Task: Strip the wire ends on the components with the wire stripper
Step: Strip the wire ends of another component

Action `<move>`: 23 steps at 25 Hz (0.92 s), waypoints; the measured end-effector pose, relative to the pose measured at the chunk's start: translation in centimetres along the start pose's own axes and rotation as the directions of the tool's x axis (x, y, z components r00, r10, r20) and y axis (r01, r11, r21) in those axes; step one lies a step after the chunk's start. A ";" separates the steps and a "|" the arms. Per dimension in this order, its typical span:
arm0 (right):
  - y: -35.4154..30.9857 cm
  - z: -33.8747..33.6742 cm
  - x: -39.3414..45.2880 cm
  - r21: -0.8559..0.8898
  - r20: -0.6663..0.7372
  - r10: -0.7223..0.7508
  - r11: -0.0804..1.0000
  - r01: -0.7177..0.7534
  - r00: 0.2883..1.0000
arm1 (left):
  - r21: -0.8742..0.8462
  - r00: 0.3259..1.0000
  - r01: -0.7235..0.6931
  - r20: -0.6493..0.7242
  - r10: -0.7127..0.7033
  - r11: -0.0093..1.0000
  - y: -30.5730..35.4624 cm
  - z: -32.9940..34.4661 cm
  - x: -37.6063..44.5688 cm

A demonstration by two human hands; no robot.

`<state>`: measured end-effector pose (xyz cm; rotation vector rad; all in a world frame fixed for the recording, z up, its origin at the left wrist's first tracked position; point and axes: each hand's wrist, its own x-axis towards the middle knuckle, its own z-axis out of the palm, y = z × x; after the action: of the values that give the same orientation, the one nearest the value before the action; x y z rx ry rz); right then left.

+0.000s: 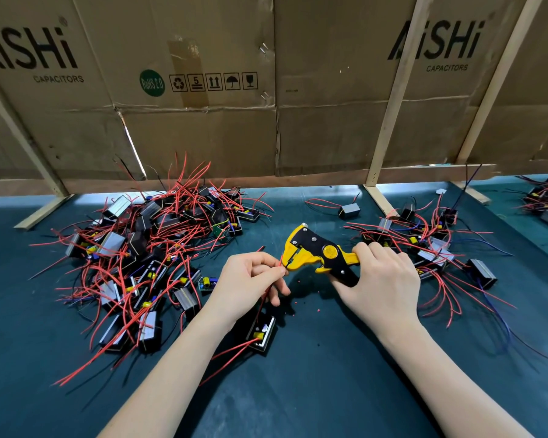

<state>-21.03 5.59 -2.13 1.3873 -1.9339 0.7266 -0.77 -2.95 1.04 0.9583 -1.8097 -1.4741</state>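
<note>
Bare table (314, 390) lies along the near edge, between the two forearms. A big tangle of parts (146, 254) crowds the left side, a smaller heap (424, 241) the right. A cardboard wall (276, 90) closes off the far edge.

Dark teal mat (298, 390) covering the bench, flecked with small red scraps (317, 310). Behind it, flattened cardboard cartons (203, 128) — printed "AiSHi CAPACITORS", with a green RoHS 2.0 sticker (152, 82) and handling symbols (213, 81) — form a screen. Pale wooden battens (393, 99) brace this screen, their feet resting on the mat.
</note>
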 end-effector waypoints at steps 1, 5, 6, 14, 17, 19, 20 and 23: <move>0.0 0.0 0.0 0.005 -0.003 0.001 1.000 -0.001 1.000 | 0.003 1.000 0.001 0.001 -0.001 1.000 0.0 0.0 0.0; -0.1 0.0 0.0 0.031 -0.002 0.004 0.999 -0.004 1.000 | 0.012 1.000 0.009 0.005 -0.009 1.000 0.0 -0.1 0.0; -0.1 0.0 0.0 0.037 0.007 0.003 0.999 -0.004 1.000 | 0.016 1.000 0.011 0.007 -0.011 1.000 0.0 -0.1 0.0; -0.1 -0.2 0.1 0.049 -0.005 -0.008 0.999 0.008 1.000 | 0.019 1.000 0.009 0.023 -0.009 1.000 -0.1 -0.3 0.1; 0.0 -0.3 0.1 0.062 -0.015 -0.006 0.998 0.007 1.000 | 0.018 0.999 0.007 0.032 -0.008 1.000 -0.2 -0.4 0.2; 0.0 -0.2 0.0 0.060 -0.007 -0.006 0.998 0.006 1.000 | 0.019 0.999 0.006 0.035 -0.007 1.000 -0.2 -0.3 0.2; 0.0 -0.1 0.0 0.051 -0.006 -0.009 0.999 0.009 1.000 | 0.017 0.999 0.006 0.035 -0.006 1.000 -0.2 -0.3 0.2; 0.1 0.0 0.1 0.032 0.014 -0.015 0.999 0.015 1.000 | 0.006 0.999 0.007 0.040 -0.008 1.000 -0.3 -0.3 0.3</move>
<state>-21.20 5.54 -2.03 1.4288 -1.9283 0.7459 -0.66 -3.39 0.77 0.9453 -1.8418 -1.5037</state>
